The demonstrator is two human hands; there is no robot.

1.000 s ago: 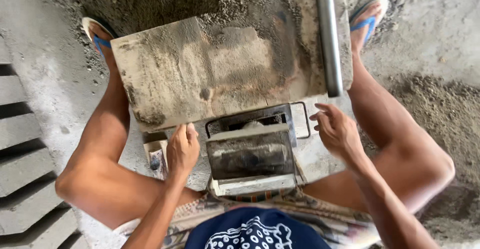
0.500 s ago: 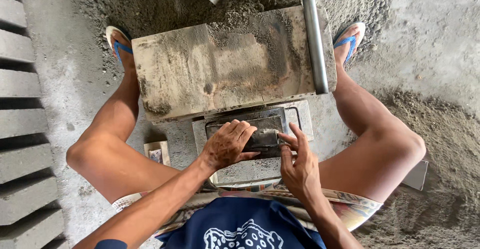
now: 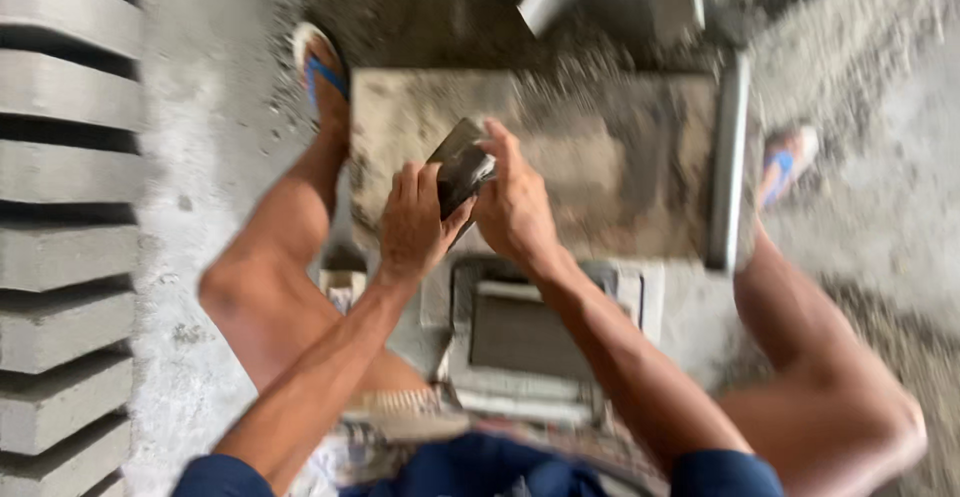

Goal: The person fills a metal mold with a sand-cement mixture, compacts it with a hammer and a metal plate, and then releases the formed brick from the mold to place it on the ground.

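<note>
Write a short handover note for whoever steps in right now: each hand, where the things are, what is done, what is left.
Left hand and right hand: both grip one dark flat plate, held tilted above the grey slab.
Metal mould frame: on the ground between the knees, plate out of it.
Metal bar: along the slab's right edge.
Finished grey blocks: stacked at left.
Done: plate lifted out.
Left: plate not yet set down anywhere.

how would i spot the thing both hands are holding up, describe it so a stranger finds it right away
Start at the big grey slab lying between the person's feet. Over its near left corner, the left hand and right hand meet around a small dark flat plate, tilted up off the slab. It is the only dark, shiny piece lifted in the air; the metal mould below stays on the ground.
</note>
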